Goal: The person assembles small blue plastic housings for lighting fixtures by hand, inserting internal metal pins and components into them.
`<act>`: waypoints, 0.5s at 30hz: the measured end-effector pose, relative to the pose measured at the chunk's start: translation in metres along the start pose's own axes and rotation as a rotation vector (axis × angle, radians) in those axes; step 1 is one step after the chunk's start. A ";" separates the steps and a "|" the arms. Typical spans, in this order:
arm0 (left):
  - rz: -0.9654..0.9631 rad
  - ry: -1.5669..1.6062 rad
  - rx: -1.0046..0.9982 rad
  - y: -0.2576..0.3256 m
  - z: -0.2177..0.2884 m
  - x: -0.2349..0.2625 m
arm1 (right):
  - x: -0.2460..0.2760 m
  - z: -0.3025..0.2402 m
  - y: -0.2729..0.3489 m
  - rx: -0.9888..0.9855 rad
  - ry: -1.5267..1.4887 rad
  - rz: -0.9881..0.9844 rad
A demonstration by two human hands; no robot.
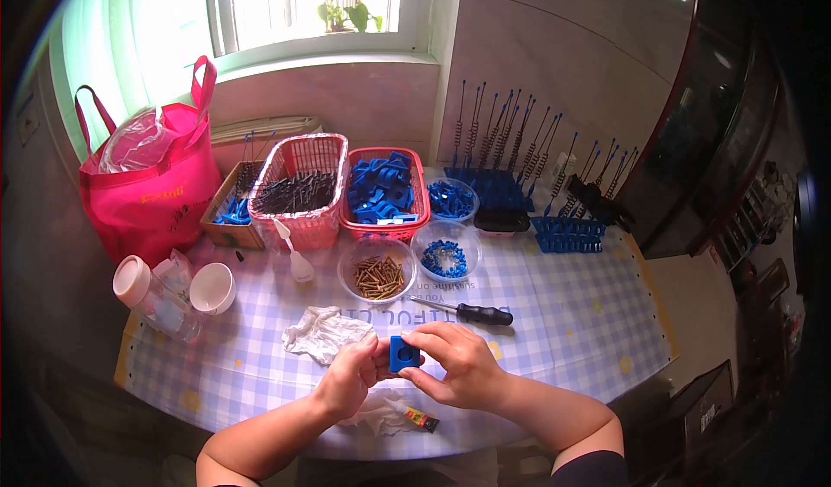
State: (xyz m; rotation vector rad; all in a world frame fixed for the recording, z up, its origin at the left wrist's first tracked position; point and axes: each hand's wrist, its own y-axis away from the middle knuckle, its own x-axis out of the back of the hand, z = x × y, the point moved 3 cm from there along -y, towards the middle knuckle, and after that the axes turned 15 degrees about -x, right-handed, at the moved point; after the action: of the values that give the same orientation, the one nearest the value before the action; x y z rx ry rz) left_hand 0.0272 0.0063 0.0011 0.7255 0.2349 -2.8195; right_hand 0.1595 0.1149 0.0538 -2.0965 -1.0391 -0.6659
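Observation:
A small blue plastic block (pixel 398 346) with a round hole in its face is held up over the near middle of the table. My right hand (pixel 463 366) pinches it between thumb and forefinger from the right. From the left, my left hand (pixel 348 376) is closed about it, with some fingers behind the block. Just beyond my left hand lies a crumpled white cloth (pixel 327 331). A small glue tube (pixel 421 417) rests on white tissue (pixel 376 411) below my hands. Past my right hand is a screwdriver (pixel 485 315) with a black handle.
Clear bowls hold brass-coloured screws (pixel 378 277) and small blue parts (pixel 444 259). Behind stand a red basket (pixel 424 206) of blue pieces and a pink basket (pixel 299 143) of dark springs. Blue racks (pixel 567 235) with upright spring rods stand right; a bottle (pixel 156 301) and white bowl (pixel 212 289) left.

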 end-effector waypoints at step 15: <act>-0.010 0.030 -0.016 0.000 0.001 -0.001 | -0.001 0.001 0.000 0.011 -0.007 -0.002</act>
State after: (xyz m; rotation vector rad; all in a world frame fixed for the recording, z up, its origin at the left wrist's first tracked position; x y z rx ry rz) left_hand 0.0275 0.0063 0.0028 0.7650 0.2670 -2.8148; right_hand 0.1594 0.1152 0.0526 -2.0903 -1.0467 -0.6523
